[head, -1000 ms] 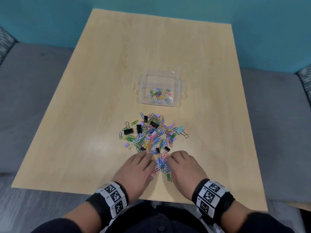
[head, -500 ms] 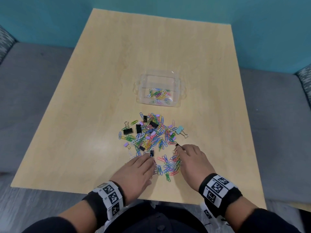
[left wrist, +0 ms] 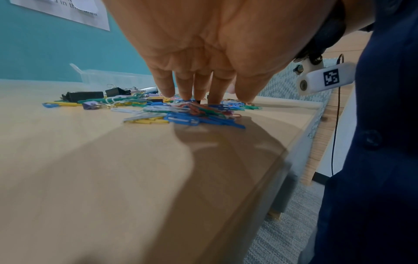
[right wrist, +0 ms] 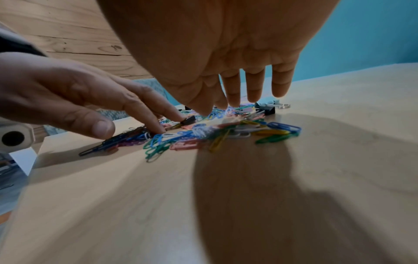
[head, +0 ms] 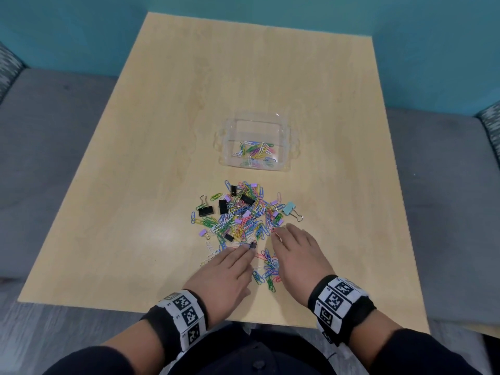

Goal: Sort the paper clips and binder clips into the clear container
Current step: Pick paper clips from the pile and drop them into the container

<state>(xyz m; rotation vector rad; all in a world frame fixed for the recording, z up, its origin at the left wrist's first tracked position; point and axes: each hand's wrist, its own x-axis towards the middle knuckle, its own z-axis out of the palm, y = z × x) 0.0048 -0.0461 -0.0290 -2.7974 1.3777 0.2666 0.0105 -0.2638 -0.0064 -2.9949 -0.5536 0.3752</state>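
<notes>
The loose pile of paper clips (head: 243, 217) lies on the desk (head: 151, 169), on the near side of the clear container (head: 286, 136) and well apart from it. Mixed into the pile are black binder clips (head: 206, 211), small purple ones, and a pale blue binder clip (head: 290, 207) at the pile's right edge. A smaller bunch of paper clips (head: 267, 269) sits nearer the desk's front edge, between the two hands. The container stands upright toward the middle of the desk and already holds a cluster of coloured paper clips (head: 255, 151) in its near part.

The left hand (head: 221, 277) lies palm down with straight fingers, their tips pressing on clips at the near edge of the pile; one fingertip touches a small black binder clip (head: 253, 244). Its grip is apart, clasping nothing. The right hand (head: 297, 255) is also palm down with fingers stretched out and slightly spread, tips at the pile's near right edge, close to the pale blue clip but not touching it. Its grip is likewise apart and holds nothing.

Both wrists wear black bands with square black-and-white markers (head: 186, 312). A grey cushioned bench (head: 48, 131) runs either side of the desk against a teal wall (head: 67, 31).
</notes>
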